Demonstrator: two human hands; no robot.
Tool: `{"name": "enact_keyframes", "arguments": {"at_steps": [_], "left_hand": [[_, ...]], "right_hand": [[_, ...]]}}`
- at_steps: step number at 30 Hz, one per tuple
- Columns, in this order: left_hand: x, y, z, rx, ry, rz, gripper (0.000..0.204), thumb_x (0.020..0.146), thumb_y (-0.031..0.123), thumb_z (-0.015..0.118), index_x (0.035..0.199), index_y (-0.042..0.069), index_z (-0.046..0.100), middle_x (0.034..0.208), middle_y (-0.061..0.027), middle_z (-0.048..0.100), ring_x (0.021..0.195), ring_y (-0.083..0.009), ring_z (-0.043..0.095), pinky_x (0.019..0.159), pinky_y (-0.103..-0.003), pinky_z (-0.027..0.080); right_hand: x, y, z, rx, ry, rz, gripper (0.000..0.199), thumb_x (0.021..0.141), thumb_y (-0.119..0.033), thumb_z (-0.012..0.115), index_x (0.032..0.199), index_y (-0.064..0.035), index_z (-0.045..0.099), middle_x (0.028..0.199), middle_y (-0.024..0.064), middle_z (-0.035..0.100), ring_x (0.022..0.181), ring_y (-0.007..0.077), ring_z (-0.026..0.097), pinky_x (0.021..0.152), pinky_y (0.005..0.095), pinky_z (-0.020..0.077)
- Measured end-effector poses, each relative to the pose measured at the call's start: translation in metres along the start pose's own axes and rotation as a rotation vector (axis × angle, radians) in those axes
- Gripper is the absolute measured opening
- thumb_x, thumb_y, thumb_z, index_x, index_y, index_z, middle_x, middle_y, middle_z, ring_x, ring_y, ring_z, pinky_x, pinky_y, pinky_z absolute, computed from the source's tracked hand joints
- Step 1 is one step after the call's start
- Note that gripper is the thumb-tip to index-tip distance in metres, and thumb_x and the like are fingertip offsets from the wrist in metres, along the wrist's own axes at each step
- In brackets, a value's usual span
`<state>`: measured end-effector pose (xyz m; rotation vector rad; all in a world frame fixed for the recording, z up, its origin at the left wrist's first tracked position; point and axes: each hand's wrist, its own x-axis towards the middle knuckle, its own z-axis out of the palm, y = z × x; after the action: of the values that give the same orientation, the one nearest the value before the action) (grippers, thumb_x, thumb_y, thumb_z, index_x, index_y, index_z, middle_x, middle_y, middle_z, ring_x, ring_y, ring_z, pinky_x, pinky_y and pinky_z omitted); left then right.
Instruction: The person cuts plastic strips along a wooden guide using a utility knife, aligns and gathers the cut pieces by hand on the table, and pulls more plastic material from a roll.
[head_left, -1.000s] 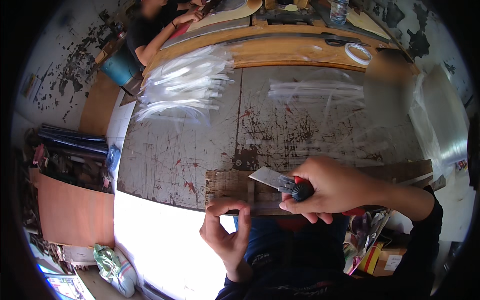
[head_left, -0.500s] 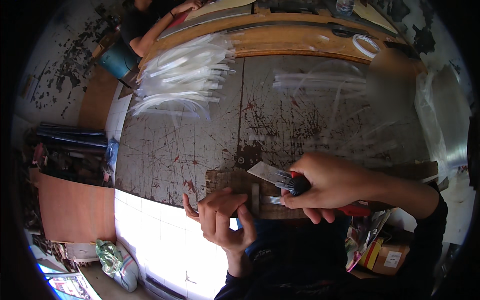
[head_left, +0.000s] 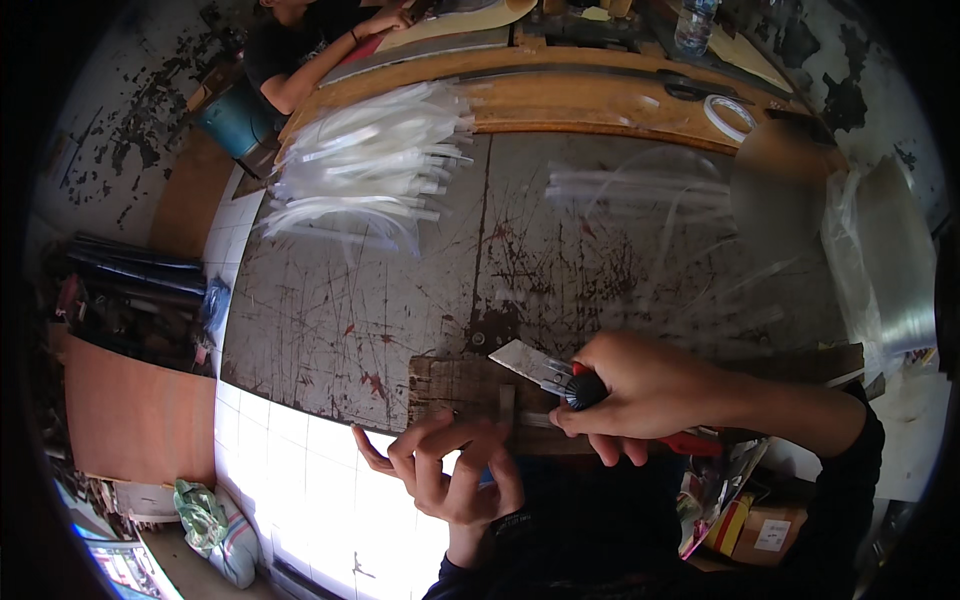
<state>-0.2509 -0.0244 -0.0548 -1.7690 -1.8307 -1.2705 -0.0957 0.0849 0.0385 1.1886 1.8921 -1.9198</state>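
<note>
Right hand (head_left: 640, 395) hides most of the knife (head_left: 545, 372) handle.

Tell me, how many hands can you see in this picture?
3. The right hand grips a utility knife at the table's near edge; the left hand is beside it; another person's hand rests far off, their other possibly hidden.

I see the left hand (head_left: 450, 470) lift off the wooden block (head_left: 470, 395), fingers now spread open below its near edge. The view shifts slightly downward.
</note>
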Motion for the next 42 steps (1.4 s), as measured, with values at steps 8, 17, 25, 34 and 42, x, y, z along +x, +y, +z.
{"name": "enact_keyframes", "arguments": {"at_steps": [8, 17, 25, 34, 42], "left_hand": [[-0.011, 0.021, -0.019, 0.276, -0.229, 0.045, 0.025, 0.066, 0.044, 0.06, 0.083, 0.027, 0.07, 0.091, 0.0008, 0.049, 0.102, -0.0193, 0.04, 0.102, -0.062, 0.006], [-0.002, 0.032, -0.028, 0.431, -0.377, 0.221, 0.038, 0.075, 0.046, 0.055, 0.098, 0.017, 0.065, 0.097, -0.005, 0.049, 0.108, -0.0261, 0.04, 0.098, -0.066, 0.004], [0.014, 0.027, -0.021, 0.422, -0.325, 0.419, 0.024, 0.071, 0.03, 0.06, 0.085, 0.01, 0.065, 0.085, -0.0025, 0.053, 0.11, -0.0293, 0.042, 0.093, -0.072, 0.003], [0.011, 0.024, -0.017, 0.505, -0.287, 0.472, 0.018, 0.077, 0.024, 0.055, 0.079, 0.01, 0.066, 0.078, -0.0032, 0.052, 0.107, -0.0279, 0.046, 0.091, -0.074, 0.009], [0.011, 0.027, -0.02, 0.595, -0.295, 0.5, 0.013, 0.074, 0.016, 0.055, 0.081, 0.011, 0.064, 0.087, -0.0026, 0.051, 0.115, -0.0294, 0.042, 0.098, -0.069, 0.007]], "right_hand": [[0.0, 0.0, -0.001, 0.008, 0.026, -0.01, 0.027, 0.084, -0.02, 0.056, 0.07, 0.0023, 0.053, 0.054, 0.0073, 0.059, 0.04, 0.0107, 0.055, 0.036, 0.0221, 0.0407], [0.0, 0.001, 0.004, -0.015, 0.075, -0.041, 0.027, 0.084, -0.02, 0.057, 0.068, 0.0022, 0.053, 0.055, 0.007, 0.06, 0.04, 0.0104, 0.055, 0.036, 0.0223, 0.0414], [-0.029, 0.015, -0.004, -0.052, 0.119, -0.046, 0.024, 0.084, -0.021, 0.057, 0.076, 0.0022, 0.053, 0.058, 0.0052, 0.059, 0.042, 0.0114, 0.055, 0.039, 0.0245, 0.0434], [-0.126, 0.089, -0.034, 0.015, 0.515, 0.207, 0.02, 0.076, -0.018, 0.067, 0.078, -0.0029, 0.054, 0.059, 0.0023, 0.057, 0.043, 0.0066, 0.049, 0.04, 0.0211, 0.037], [-0.163, 0.123, -0.031, -0.022, 0.741, 0.291, 0.023, 0.074, -0.02, 0.07, 0.067, -0.0029, 0.054, 0.052, 0.0017, 0.056, 0.042, 0.0069, 0.051, 0.04, 0.0218, 0.038]]}}
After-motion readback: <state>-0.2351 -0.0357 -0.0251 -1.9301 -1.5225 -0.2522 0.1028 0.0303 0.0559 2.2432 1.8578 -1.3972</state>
